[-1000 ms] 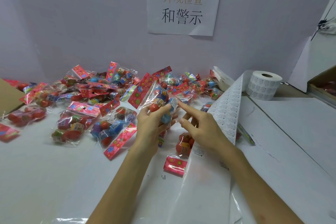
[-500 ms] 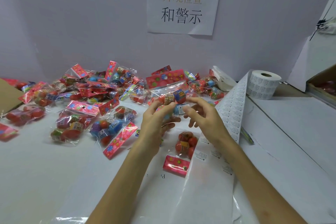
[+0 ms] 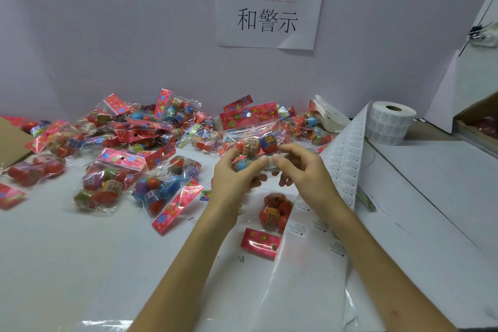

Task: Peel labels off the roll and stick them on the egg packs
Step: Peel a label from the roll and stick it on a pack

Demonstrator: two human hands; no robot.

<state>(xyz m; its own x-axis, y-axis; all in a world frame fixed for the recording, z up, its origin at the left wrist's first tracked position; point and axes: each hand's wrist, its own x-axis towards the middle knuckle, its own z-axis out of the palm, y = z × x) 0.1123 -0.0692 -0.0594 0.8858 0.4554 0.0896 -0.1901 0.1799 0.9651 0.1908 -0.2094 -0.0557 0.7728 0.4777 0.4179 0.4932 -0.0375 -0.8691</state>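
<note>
Both hands hold one clear egg pack (image 3: 257, 137) with a red flowered header upright above the table's middle. My left hand (image 3: 234, 172) grips its lower part from the left. My right hand (image 3: 301, 167) pinches it from the right, thumb and fingers on the film where a small white label sits. The label roll (image 3: 389, 122) stands at the back right, and its strip of labels (image 3: 345, 159) runs down toward me under my right forearm. Another egg pack (image 3: 273, 213) lies on the table just below my hands.
A heap of egg packs (image 3: 140, 143) covers the table's back and left. A printed sign (image 3: 269, 3) hangs on the wall. A cardboard box (image 3: 479, 121) sits at the far right, another cardboard edge (image 3: 10, 143) at far left. Spent backing paper (image 3: 310, 277) trails toward me.
The pack has been turned upright, its red header now on top. My right hand went from pointing a finger at it to pinching it. Both hands rose slightly.
</note>
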